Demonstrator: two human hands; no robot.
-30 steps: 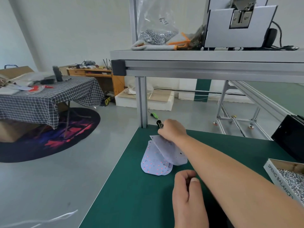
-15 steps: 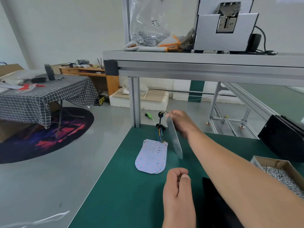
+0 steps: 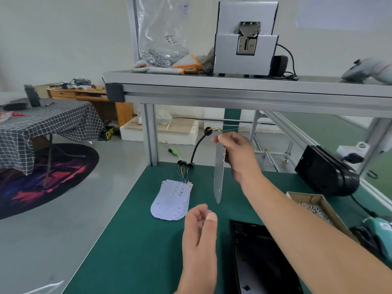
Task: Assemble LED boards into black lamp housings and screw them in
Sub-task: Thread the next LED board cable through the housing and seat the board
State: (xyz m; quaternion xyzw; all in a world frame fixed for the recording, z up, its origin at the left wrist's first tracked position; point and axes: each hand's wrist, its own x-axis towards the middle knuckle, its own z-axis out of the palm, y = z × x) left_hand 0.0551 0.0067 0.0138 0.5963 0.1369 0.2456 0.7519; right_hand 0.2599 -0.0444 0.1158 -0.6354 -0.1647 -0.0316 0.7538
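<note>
Bench with a green top fills the lower half of the head view. The right hand reaches in from four o'clock and is raised over the far part of the bench; its fingers and thumb pinch the upper end of an LED board. The board hangs upright and edge-on to the camera, clear of the bench; its rounded tip points to six o'clock. A black cable with coloured wires at its end curves from the top of the held board down to the back edge of the bench.

The left hand comes up from six o'clock, just below the board's tip; its fingers are loosely curled with the thumb alongside, and it grips nothing.

At eight o'clock from the held board a small stack of LED boards lies flat on the bench, rounded ends towards the camera; coloured wires run from its far end.

A black lamp housing lies on the bench at five o'clock, just beside the left wrist and partly under the right forearm; a second housing sits at three o'clock near the bench edge. Between them is an open cardboard box of screws.

A shelf at twelve o'clock carries a clear bag of small metal parts and a grey machine.
</note>
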